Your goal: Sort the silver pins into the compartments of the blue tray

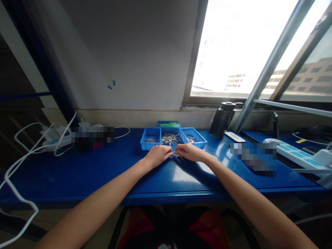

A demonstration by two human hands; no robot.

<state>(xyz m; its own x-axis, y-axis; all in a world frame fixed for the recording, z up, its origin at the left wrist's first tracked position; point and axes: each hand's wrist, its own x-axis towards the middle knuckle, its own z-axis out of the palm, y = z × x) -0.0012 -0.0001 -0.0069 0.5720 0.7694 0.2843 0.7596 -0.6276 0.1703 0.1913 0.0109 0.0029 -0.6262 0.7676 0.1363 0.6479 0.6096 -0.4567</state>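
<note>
My left hand (158, 154) and my right hand (188, 152) meet just above the blue table, in front of the blue bins. Fingertips of both are pinched on a thin, light-coloured piece (173, 152), too small to name exactly. Beyond them, the middle bin holds a heap of slim shiny metal pieces (170, 139). Fewer such pieces lie in the left blue bin (143, 144) and the right blue bin (200, 140). Beneath my right hand, a few small slim pieces (180, 158) rest on the table.
Behind the bins, another blue bin (159, 122) holds green items. A black bottle (222, 119) stands right of them by the window. White cables (19, 193) and a power strip (57, 138) are at the left, another power strip (293, 152) at the right. Two patches are blurred out.
</note>
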